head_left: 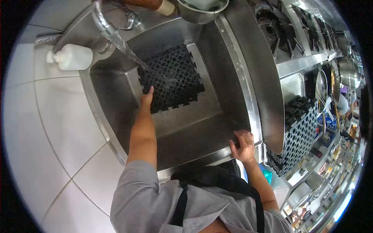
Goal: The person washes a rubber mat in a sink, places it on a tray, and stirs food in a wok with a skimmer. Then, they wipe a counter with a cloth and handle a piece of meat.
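A black perforated rubber mat [173,77] with interlocking teeth along its edges lies in the steel sink [194,134]. My left hand [147,97] grips the mat's near left edge, thumb on top; the other fingers are hidden beneath or behind it. Water streams from the faucet [107,29] onto the mat. My right hand [244,146] rests on the sink's near right corner, its fingers bent over the rim and somewhat apart, holding nothing.
A white pump bottle [74,57] stands left of the faucet. A metal strainer [202,9] sits at the sink's far edge. On the right are a steel divider [268,93], a gas stove [276,29] and more perforated mats [301,128] propped up.
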### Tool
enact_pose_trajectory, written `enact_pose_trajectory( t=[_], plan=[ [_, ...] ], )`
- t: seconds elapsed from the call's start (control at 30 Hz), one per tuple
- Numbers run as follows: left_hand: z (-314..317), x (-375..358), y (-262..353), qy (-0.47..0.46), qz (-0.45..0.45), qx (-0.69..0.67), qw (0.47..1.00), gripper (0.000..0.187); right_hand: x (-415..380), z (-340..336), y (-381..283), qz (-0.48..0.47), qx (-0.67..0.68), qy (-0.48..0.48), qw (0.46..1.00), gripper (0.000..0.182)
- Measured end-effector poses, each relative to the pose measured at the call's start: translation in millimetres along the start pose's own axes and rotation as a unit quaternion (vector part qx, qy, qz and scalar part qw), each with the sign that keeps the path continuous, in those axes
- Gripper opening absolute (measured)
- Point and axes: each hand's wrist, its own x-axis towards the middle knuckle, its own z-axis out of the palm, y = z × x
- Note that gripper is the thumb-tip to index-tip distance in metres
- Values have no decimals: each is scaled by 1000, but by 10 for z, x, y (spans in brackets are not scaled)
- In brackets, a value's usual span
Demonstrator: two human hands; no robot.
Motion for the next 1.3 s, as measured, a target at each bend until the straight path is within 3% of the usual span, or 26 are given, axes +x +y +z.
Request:
enact_pose_trajectory(
  t=[0.17,0.23,0.27,0.3,0.37,0.4,0.43,0.5,0.53,0.6,0.7,0.83,0.9,0.93,0.97,1.03,1.07,1.2,1.3],
  plan=[
    [184,345,-171,-40,-29,29,998,121,21,27,75,21,13,-32,999,34],
    [61,253,-85,-82,-57,-91,991,119,65,15,70,-6,-22,-25,999,32],
    [-69,69,29,-165,-77,-114,977,107,58,21,69,-1,-20,-25,999,32],
    [-60,-118,150,-167,-75,-110,977,107,61,21,79,-7,-18,-25,1000,31],
    [58,-443,305,-63,-31,-110,991,83,39,-9,112,-12,-18,-25,999,30],
    [419,-52,-42,-105,-69,-339,933,68,24,0,120,-8,-8,-22,1000,30],
    [413,-84,26,-106,-65,-340,932,68,37,12,125,-6,1,-16,1000,29],
    [291,-270,241,-240,-26,-406,881,67,61,-33,91,-8,-13,-6,1000,28],
    [167,-404,424,-242,-21,-403,882,67,57,-30,102,-11,-5,-5,1000,26],
    [-88,-668,830,-338,-42,-325,882,74,29,-25,105,-10,6,5,1000,25],
    [64,-153,814,-380,-18,-215,900,76,-21,-9,104,5,8,12,1000,23],
    [-290,-738,1247,-302,63,-85,948,79,-72,12,99,5,15,48,999,20],
    [-334,-676,1318,-213,179,-86,957,71,-66,-4,111,-24,8,53,998,18],
    [-803,-1538,1722,-190,241,-45,951,59,-70,-13,116,-28,12,57,998,18],
    [-976,-1740,1861,-184,243,-44,951,59,-81,-20,122,-27,4,55,998,19],
    [-1214,-1987,2060,-13,325,132,936,51,-78,-30,139,-29,0,58,998,20],
    [-1350,-2108,2168,-1,331,199,922,51,-89,-35,139,-18,0,54,998,19],
    [-1445,-1632,1997,-33,420,216,881,54,-105,-47,111,-3,18,64,998,17],
    [-1318,-1534,1947,4,444,282,851,75,-125,-21,141,0,10,60,998,18]
  ],
)
